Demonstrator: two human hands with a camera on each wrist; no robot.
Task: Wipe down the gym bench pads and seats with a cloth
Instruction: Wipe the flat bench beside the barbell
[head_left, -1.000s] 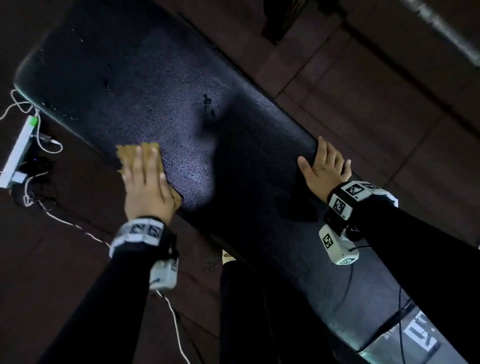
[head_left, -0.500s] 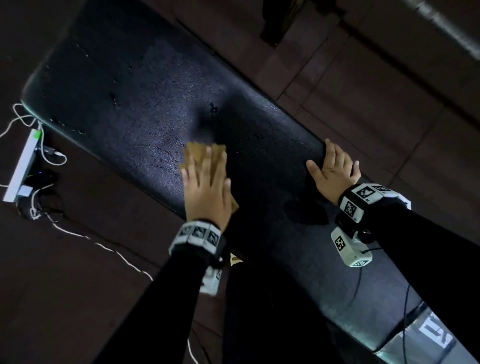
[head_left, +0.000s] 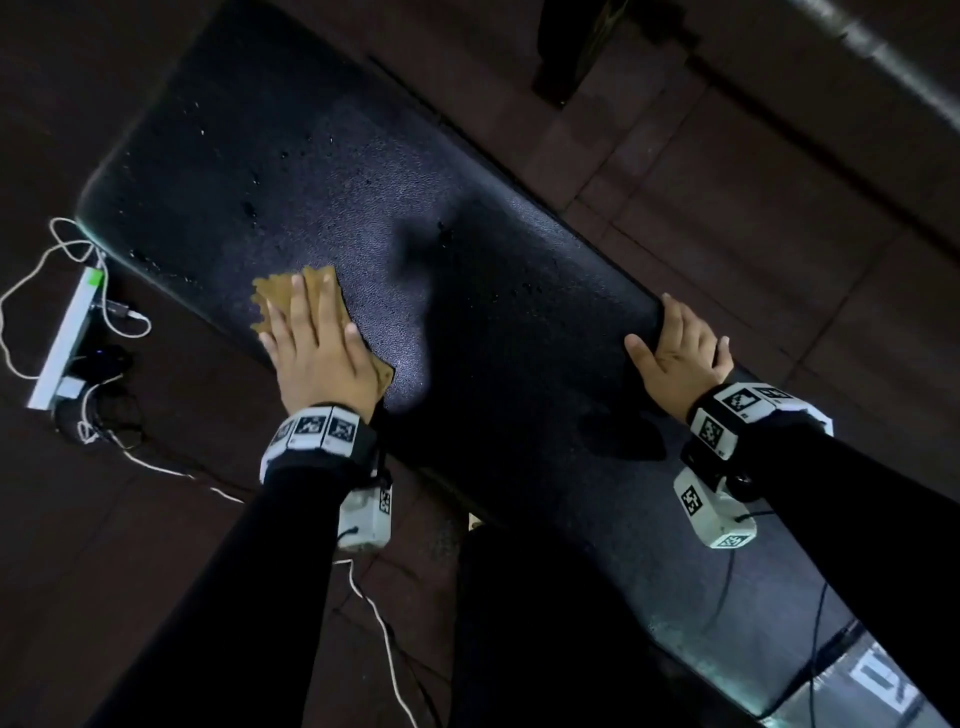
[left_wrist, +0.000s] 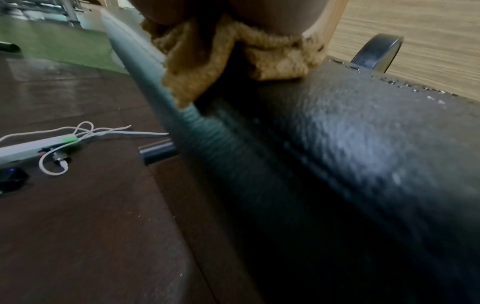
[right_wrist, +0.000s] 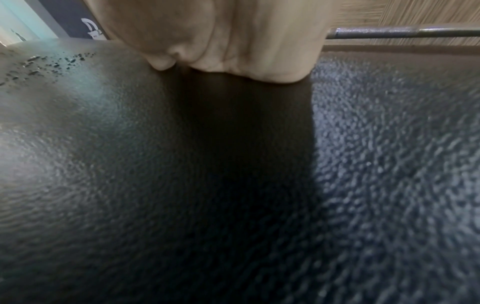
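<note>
Head view shows the dark floor (head_left: 727, 218) filling the surroundings, laid in large reddish-brown tiles. Across it, running diagonally from upper left to lower right, lies the black bench pad (head_left: 467, 291), its textured surface dotted with small droplets and specks towards the upper-left end. The person's two black sleeves (head_left: 223, 587) reach in from the bottom edge, each wrist wearing a band of black-and-white markers.

On the near long edge of the pad, the left hand (head_left: 319, 353) lies flat on a tan cloth (head_left: 275, 296), fingers straight and close together, thumb out to the side, pressing the cloth down onto the pad. The cloth sticks out past the fingertips and at the heel of the hand. From the left wrist view, the cloth (left_wrist: 202, 61) bunches under the palm and a corner of it hangs over the pad's edge seam.

At the far long edge, well apart from the cloth, the right hand (head_left: 680, 356) rests on the pad with the thumb spread aside; its fingers bend over the rim, tips hidden.

On the floor beside the pad's left end sits a white power strip (head_left: 65, 348) with a tangle of white cable (head_left: 31, 280) around it.
</note>
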